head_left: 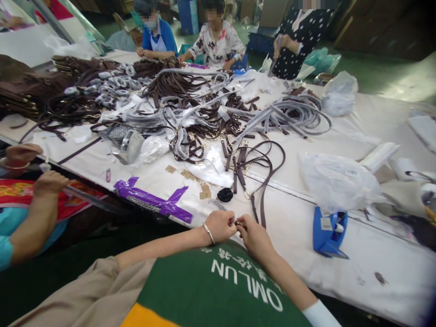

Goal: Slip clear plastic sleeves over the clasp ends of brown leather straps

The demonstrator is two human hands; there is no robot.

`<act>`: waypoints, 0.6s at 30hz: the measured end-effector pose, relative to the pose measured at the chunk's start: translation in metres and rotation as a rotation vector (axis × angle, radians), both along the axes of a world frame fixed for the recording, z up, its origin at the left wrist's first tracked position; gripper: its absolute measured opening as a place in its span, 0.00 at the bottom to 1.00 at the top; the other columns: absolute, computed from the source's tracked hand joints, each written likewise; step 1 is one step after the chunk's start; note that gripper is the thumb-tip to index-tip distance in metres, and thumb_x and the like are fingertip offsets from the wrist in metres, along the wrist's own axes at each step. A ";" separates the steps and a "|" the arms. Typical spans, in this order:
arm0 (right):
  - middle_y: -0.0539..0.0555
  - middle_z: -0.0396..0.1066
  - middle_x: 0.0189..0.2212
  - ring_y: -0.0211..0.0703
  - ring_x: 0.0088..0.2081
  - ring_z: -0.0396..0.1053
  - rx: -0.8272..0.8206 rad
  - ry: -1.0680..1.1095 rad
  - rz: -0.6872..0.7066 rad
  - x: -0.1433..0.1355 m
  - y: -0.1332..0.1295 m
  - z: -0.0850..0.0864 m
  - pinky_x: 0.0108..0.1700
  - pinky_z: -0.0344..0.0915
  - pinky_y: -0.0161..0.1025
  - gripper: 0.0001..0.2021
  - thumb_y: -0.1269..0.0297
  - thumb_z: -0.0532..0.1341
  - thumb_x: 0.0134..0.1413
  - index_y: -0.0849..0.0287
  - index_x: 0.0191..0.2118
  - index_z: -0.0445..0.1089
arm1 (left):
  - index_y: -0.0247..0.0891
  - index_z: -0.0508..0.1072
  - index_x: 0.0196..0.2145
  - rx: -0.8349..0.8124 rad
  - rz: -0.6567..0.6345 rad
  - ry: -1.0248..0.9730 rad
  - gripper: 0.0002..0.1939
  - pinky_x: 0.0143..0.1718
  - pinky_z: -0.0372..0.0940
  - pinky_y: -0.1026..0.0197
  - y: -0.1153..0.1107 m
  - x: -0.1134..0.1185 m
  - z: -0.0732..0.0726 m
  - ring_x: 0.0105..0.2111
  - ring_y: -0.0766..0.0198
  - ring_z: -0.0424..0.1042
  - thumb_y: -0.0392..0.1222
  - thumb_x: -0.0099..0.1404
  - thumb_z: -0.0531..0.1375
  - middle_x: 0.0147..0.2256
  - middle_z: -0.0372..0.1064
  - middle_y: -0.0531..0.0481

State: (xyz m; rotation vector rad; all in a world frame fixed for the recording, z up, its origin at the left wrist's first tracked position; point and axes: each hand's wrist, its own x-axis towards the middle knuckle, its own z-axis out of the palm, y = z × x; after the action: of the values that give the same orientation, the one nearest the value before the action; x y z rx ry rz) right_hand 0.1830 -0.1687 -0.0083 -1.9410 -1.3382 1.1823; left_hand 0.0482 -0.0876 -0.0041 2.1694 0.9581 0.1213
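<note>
Both my hands meet at the table's near edge, close to my green apron (pixel 190 286). My left hand (pixel 221 225), with a bracelet at its wrist, is closed with the fingers curled in. Beside it my right hand (pixel 254 236) pinches a small dark piece (pixel 237 223) with a metallic glint, between the two hands. What my left fingers hold is too small to tell. Just beyond lie a dark brown strap (pixel 263 200) with metal clasps and a round black object (pixel 225 195).
A large pile of brown straps (pixel 177 86) covers the table (pixel 368 113). A blue tape dispenser (pixel 322 231) and a plastic bag (pixel 340 181) are at the right. Purple tape (pixel 153 200) marks the near edge. Another person's hands (pixel 51 182) work at the left; several people are opposite.
</note>
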 end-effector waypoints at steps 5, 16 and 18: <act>0.51 0.72 0.24 0.42 0.27 0.69 -0.018 -0.139 0.104 0.011 0.006 0.006 0.30 0.56 0.36 0.09 0.63 0.55 0.55 0.57 0.42 0.64 | 0.36 0.67 0.22 -0.040 0.055 0.025 0.06 0.25 0.51 0.66 0.012 0.001 -0.003 0.22 0.67 0.62 0.39 0.54 0.57 0.21 0.64 0.53; 0.56 0.72 0.30 0.44 0.33 0.69 0.138 -0.533 0.339 0.009 -0.003 0.009 0.30 0.52 0.36 0.07 0.68 0.51 0.58 0.57 0.36 0.66 | 0.36 0.68 0.23 -0.066 0.040 0.046 0.05 0.25 0.52 0.66 0.000 0.006 -0.004 0.23 0.67 0.63 0.39 0.52 0.57 0.21 0.65 0.52; 0.57 0.72 0.31 0.45 0.34 0.68 0.180 -0.554 0.393 0.007 -0.003 0.008 0.31 0.53 0.37 0.07 0.71 0.51 0.58 0.57 0.35 0.66 | 0.36 0.68 0.23 -0.087 0.078 0.047 0.04 0.25 0.52 0.66 0.002 0.005 -0.005 0.23 0.67 0.63 0.38 0.53 0.56 0.21 0.65 0.53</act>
State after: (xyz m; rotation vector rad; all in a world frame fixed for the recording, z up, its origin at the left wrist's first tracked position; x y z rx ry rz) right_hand 0.1899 -0.1721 0.0002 -2.0053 -2.1067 0.6547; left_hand 0.0527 -0.0857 -0.0089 2.0643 1.0564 0.0650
